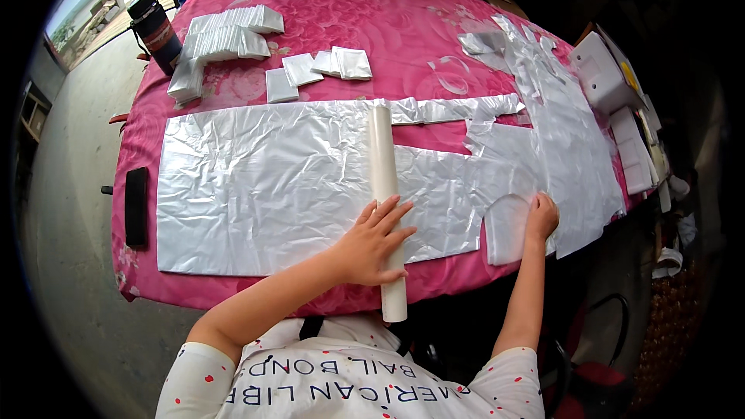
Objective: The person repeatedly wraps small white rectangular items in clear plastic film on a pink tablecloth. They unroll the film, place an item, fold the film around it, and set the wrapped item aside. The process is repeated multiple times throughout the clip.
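Observation:
A long cream-white tube (382, 155) lies across the silvery-white plastic sheets (256, 186), its near end jutting past the table edge. My left hand (374, 244) rests on the tube's nearer half, fingers spread and stretched over it. To the right, my right hand (542, 216) is closed in a pinch on the edge of a thin, see-through plastic bag (506, 233). The bag's near part is curved and lies partly over the pink tablecloth. More crumpled plastic sheets (570, 163) are spread beyond my right hand. What lies between my right fingertips is mostly hidden.
Folded plastic packets (225, 43) stand in rows at the far left, with several loose ones (310, 68) beside them. A dark flask (155, 31) is at the far left corner, a black case (136, 208) at the left edge. White boxes (605, 74) border the right side.

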Tool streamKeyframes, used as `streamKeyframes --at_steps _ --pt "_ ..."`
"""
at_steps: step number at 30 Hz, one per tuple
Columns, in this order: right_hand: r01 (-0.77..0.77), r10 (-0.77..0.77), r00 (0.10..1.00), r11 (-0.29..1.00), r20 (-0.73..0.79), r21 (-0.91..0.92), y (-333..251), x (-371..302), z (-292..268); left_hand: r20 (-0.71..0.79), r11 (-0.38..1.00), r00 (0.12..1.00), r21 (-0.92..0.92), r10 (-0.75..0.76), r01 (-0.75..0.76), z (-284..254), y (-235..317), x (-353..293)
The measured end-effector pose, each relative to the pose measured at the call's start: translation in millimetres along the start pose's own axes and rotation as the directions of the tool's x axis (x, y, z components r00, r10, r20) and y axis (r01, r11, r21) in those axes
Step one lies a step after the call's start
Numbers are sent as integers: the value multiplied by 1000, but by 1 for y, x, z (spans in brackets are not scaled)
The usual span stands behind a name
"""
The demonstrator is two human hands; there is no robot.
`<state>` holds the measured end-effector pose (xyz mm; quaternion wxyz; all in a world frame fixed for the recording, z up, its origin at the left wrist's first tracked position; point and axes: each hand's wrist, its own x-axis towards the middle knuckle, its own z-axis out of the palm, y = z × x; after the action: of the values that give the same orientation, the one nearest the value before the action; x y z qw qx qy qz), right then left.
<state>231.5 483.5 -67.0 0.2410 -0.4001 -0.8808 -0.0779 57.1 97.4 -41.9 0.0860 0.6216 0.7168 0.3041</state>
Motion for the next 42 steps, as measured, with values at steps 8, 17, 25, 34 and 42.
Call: streamKeyframes --at_steps 8,17,25,34,42 --pt "35 -14 999 801 -40 598 -109 -26 -79 -107 996 994 -83 31 -40 -1 13 4" --pt "372 -713 698 280 -68 885 -251 -129 -149 468 0 727 -841 -503 541 -57 -23 -34" --pt "173 -411 846 813 340 555 -220 -160 -159 327 85 368 -637 -870 766 -183 -108 -199" --pt "-133 -325 609 858 724 497 -211 -165 -152 -308 894 850 -3 -427 448 -142 -40 -87" --pt "-80 -343 496 897 797 435 -210 -156 -154 -249 956 928 32 -276 293 5 -23 -9"
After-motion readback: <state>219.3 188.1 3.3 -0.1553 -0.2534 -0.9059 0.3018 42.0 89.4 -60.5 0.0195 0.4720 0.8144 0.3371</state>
